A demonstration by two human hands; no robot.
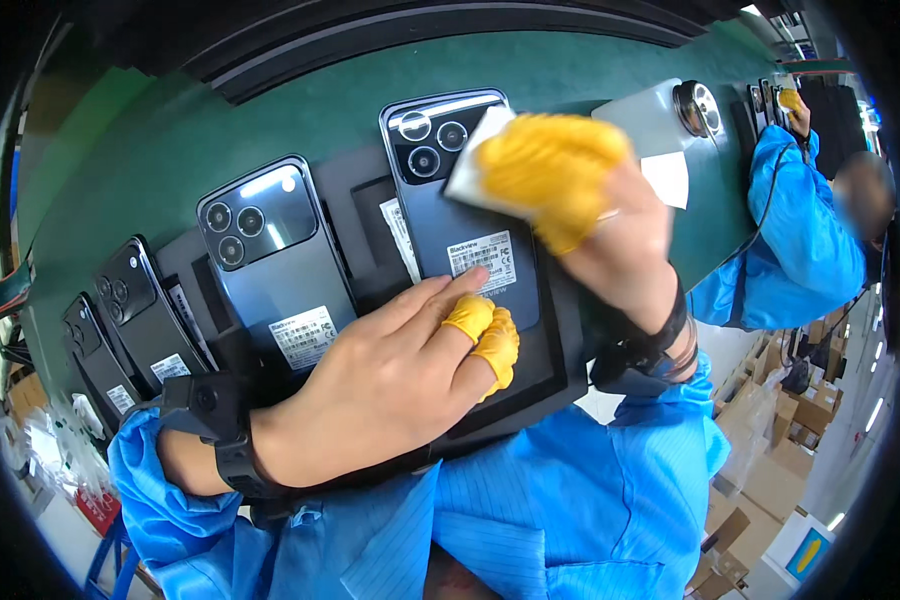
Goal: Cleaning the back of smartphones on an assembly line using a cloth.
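Note:
A dark blue-grey smartphone [432, 215] lies back up in front of me, its three-lens camera block at the far end and a white label low on its back. My left hand [380, 365] rests over its near end, the index fingertip on the label and the other fingers curled at its lower part. Yellow finger cots cover two of those fingers. My right hand [600, 205], blurred by motion and wearing yellow finger cots, pinches a folded white wiping cloth [478, 165] against the phone beside the camera block. Black trays [560, 375] lie beneath the phone.
Several more phones lie to the left, the nearest a blue-grey phone [270, 265]. On the green bench [560, 70] at right are a translucent bottle with a metal top [698, 108] and a white sheet [667, 178]. Beyond sits a person in a blue sleeve [795, 220]. Cardboard boxes [785, 460] fill the lower right.

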